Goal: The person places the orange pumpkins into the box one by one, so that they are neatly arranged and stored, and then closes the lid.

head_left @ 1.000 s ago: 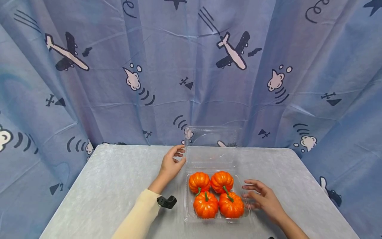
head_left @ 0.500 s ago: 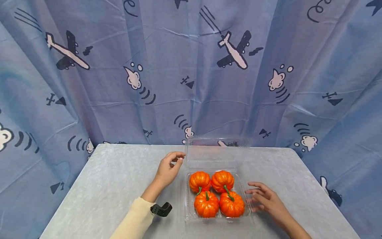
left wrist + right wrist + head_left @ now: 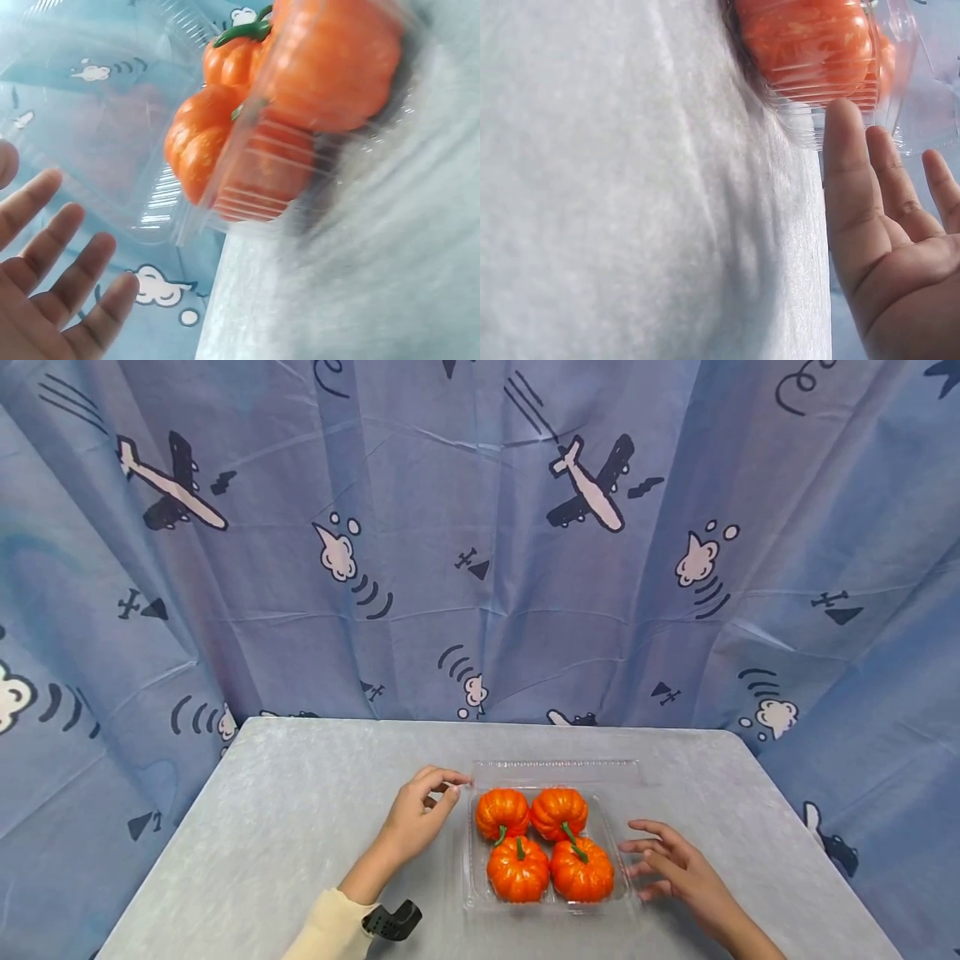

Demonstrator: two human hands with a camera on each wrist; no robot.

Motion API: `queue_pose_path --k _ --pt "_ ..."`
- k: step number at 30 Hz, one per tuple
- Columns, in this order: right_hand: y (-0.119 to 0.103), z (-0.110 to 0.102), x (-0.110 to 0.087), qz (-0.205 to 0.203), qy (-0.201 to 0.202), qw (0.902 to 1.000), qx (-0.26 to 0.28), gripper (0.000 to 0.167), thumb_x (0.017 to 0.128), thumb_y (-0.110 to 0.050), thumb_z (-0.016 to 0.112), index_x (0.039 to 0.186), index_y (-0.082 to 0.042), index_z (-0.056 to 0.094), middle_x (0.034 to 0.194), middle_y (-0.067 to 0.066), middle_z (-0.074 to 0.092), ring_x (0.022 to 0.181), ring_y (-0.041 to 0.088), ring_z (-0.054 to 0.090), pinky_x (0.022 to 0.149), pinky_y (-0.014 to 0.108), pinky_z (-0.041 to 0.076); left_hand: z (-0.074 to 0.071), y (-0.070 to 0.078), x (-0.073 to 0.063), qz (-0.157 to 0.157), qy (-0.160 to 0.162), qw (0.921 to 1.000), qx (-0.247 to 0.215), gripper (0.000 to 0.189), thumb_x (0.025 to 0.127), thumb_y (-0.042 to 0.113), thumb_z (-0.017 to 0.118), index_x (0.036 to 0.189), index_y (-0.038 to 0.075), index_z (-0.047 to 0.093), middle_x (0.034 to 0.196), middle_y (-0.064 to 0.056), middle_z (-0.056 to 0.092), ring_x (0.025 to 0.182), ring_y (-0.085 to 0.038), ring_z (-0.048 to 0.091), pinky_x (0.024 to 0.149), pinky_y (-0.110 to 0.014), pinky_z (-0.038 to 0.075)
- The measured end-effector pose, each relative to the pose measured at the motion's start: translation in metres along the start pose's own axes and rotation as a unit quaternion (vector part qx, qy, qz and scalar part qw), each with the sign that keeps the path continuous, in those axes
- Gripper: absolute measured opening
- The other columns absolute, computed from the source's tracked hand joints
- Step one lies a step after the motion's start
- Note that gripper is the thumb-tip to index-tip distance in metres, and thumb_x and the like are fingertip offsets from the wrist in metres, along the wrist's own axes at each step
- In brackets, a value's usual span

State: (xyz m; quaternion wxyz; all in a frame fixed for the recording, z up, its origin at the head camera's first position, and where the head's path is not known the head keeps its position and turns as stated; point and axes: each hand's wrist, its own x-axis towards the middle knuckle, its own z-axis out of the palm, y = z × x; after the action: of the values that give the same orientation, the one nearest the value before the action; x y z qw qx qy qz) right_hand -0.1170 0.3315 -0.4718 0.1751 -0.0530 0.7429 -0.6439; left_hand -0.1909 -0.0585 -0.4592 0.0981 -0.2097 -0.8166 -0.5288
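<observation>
Several small orange pumpkins [image 3: 518, 870] with green stems sit in a clear plastic clamshell box [image 3: 472, 900]. Its clear lid [image 3: 555, 772] stands raised along the far side. My left hand [image 3: 420, 810] is beside the lid's left end, fingertips very near its edge; whether they touch cannot be told from the head view. In the left wrist view its fingers [image 3: 94, 259] are spread and fairly straight, with nothing between them. To the right of the box, my right hand [image 3: 675, 864] has loosely extended fingers [image 3: 847, 165] close to the box's ribbed wall. It holds nothing.
A pale grey cloth-covered table [image 3: 285, 827] lies beneath the box. Behind it hangs a blue curtain [image 3: 420, 577] printed with airplanes and clouds. A black band [image 3: 392, 921] is worn over the left sleeve's cuff.
The lid's free edge has swung lower and looks wider in the head view. My left hand has drawn down toward me; my right hand has shifted slightly right. The pumpkins have stayed put.
</observation>
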Motion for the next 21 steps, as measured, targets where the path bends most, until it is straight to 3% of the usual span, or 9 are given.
queue_pose_path --k 7,14,21 --pt "0.001 0.0 -0.003 -0.002 0.001 1.0 0.004 0.03 0.106 -0.021 0.034 0.126 -0.039 0.047 0.114 -0.011 0.066 0.097 0.016 0.068 0.074 0.04 0.059 0.002 0.0 -0.018 -0.026 -0.02 0.9994 0.008 0.016 0.095 0.019 0.059 0.103 0.027 0.07 0.103 0.008 0.064 0.091 -0.012 0.061 0.068 -0.021 0.049" --pt "0.002 -0.002 -0.006 -0.016 -0.011 0.9998 0.006 0.031 0.106 -0.019 0.034 0.124 -0.039 0.048 0.114 -0.014 0.067 0.098 0.013 0.068 0.072 0.038 0.059 0.006 -0.005 -0.032 -0.04 -0.044 0.9981 0.019 0.014 0.094 0.019 0.06 0.104 0.017 0.07 0.103 0.005 0.063 0.09 -0.011 0.062 0.068 -0.021 0.05" --pt "0.004 -0.001 -0.007 -0.01 -0.011 0.9999 0.002 0.03 0.104 -0.016 0.038 0.132 -0.027 0.044 0.113 -0.006 0.069 0.096 0.012 0.066 0.071 0.04 0.059 0.008 -0.01 -0.043 -0.048 -0.082 0.9953 0.02 0.018 0.094 0.02 0.06 0.109 0.013 0.067 0.108 0.001 0.062 0.089 -0.01 0.062 0.072 -0.022 0.053"
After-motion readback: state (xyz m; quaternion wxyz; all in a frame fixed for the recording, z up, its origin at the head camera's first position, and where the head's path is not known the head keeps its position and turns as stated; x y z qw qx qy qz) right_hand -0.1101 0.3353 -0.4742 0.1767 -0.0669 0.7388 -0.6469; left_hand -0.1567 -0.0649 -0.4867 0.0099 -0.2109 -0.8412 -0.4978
